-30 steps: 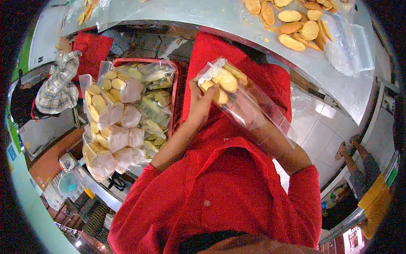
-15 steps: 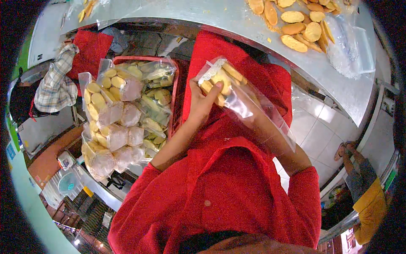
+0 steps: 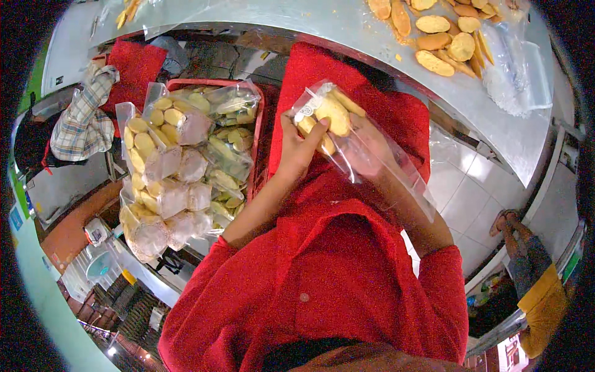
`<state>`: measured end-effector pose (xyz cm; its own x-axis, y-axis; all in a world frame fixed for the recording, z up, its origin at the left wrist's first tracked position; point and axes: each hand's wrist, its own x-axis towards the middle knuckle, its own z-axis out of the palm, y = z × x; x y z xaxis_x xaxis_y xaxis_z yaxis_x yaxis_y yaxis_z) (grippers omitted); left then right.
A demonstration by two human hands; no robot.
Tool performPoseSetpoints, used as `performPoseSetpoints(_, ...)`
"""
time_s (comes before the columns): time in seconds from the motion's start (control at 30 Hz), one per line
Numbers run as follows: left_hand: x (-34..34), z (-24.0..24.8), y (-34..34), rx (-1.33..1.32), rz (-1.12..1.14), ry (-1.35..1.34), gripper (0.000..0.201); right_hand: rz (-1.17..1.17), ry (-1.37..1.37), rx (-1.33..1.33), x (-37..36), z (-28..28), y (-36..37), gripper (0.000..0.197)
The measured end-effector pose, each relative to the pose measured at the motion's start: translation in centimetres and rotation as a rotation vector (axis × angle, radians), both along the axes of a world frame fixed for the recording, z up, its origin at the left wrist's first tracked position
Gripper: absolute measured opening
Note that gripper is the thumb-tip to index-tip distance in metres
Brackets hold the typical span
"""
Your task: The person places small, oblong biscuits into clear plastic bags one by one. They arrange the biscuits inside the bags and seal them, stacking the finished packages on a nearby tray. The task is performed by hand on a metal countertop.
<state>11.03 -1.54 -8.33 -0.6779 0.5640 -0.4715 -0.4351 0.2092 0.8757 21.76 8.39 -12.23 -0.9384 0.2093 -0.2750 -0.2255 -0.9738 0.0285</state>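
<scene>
Held clear plastic bag point(image 3: 351, 166) slanted over red cloth point(image 3: 304, 71) on lap, filled end to upper left, long loose end trailing to lower right along right forearm. Pinched filled end with left hand point(image 3: 297, 147): thumb pressed on front film over a slice, other fingers mostly out of sight behind; could not tell whether spread or together there. Probably gripped at that end for steadying the bag and pinning its contents.

Saw right hand point(image 3: 368, 147) through film, just beside slices; looked slipped inside, judging by bag length along forearm, but could not rule out behind. Could not tell state of right fingers, with tips hidden at slices. Possibly placed there for backing slices from the open side.

Located oval rusk slices point(image 3: 336, 118) bunched in white-printed end of bag, roughly lengthwise, seemingly for snug fit in narrow width.

Noted filled bags point(image 3: 164, 164) piled at person's left, in and over red crate point(image 3: 259, 127), many with bottoms turned toward person; likely stacked on sides for saving room. Also noted loose slices point(image 3: 434, 60) heaped on metal table point(image 3: 322, 15) ahead, to the right, with clear packaging point(image 3: 519, 80) just beside, presumably for easy reach. Marked bystander in yellow top point(image 3: 545, 304) at far right, well apart.
</scene>
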Motion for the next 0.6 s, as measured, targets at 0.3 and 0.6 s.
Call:
performPoseSetpoints(0.3,-0.3,-1.3,-0.6,0.062,0.006,-0.046,0.057,0.155,-0.153,0.214,0.9,1.1,1.1,0.054)
performPoseSetpoints(0.6,-0.3,-1.1,-0.8,-0.009,-0.073,0.035,0.061,0.1,-0.101,0.065,0.5,1.9,0.8,0.052)
